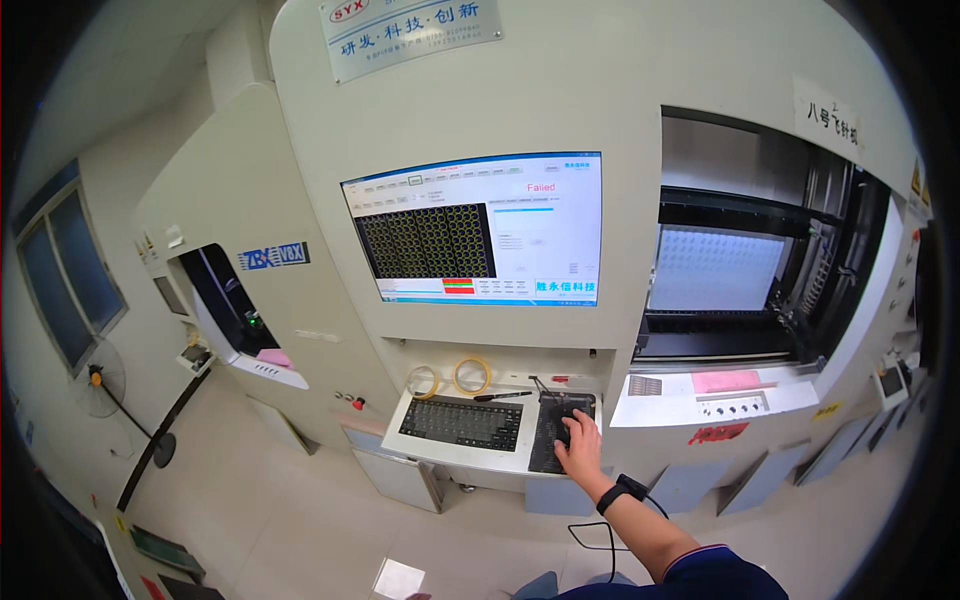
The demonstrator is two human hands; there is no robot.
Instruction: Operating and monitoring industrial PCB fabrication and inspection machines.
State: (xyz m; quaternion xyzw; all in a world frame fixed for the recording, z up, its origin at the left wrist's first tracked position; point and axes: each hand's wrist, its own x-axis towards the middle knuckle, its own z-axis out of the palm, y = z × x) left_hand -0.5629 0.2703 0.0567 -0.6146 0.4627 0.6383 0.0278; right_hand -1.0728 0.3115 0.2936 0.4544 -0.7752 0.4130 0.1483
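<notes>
My right hand [580, 446] rests over a dark computer mouse [564, 431], most of which is hidden under the fingers. Beneath the mouse lies a black mouse pad [546, 450] at the right end of a white pull-out shelf [425, 447]. To its left sits a black keyboard [460, 424]. Behind the keyboard are a black pen [503, 396] and two yellow tape rolls, the larger one [472, 376] to the right. Above the shelf, a lit monitor [475, 230] set in the machine shows a dark panel of ring patterns. My left hand does not show.
Right of the monitor, an opening in the pale machine [620, 60] holds a light patterned panel [716, 268]. A red button [358, 403] sticks out below left. Flat boards [400, 478] lean along the machine's base. A standing fan [100, 378] is at far left.
</notes>
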